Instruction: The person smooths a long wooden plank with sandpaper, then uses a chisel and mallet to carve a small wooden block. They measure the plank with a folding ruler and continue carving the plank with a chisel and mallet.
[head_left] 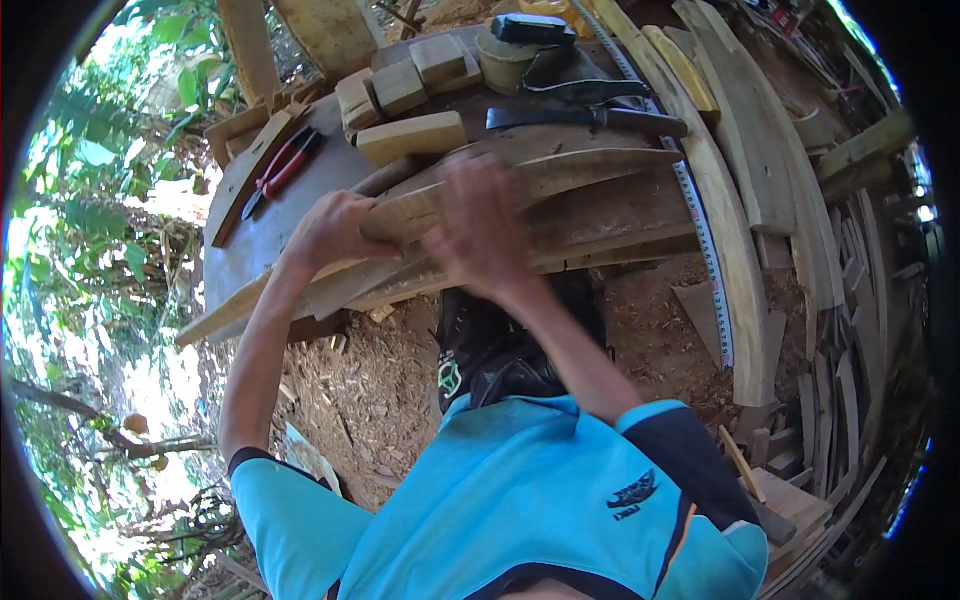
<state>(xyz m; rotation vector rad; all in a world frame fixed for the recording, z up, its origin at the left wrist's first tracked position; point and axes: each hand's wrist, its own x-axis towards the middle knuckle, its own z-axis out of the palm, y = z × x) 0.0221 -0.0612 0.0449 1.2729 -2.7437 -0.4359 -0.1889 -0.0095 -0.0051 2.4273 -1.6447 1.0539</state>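
Note:
A long, curved piece of wood (590,168) lies across the work table in front of me, its narrow ends pointing left and right. My left hand (338,232) is closed around it left of the middle. Over the middle of the same piece is my right hand (482,225), smeared by motion, so its fingers cannot be made out. A wooden rod-like handle (388,177) shows beside my left hand, its other end hidden. Just beyond the curved piece lies a chisel (640,121) with a dark blade. Another wooden board (620,240) runs along the near table edge.
Pliers with red handles (288,165) lie at the left. Wooden blocks (400,88) and a tub (503,65) stand at the back. On the right, a measuring tape (712,265) stretches beside long curved planks (735,130). Wood shavings (375,400) cover the ground.

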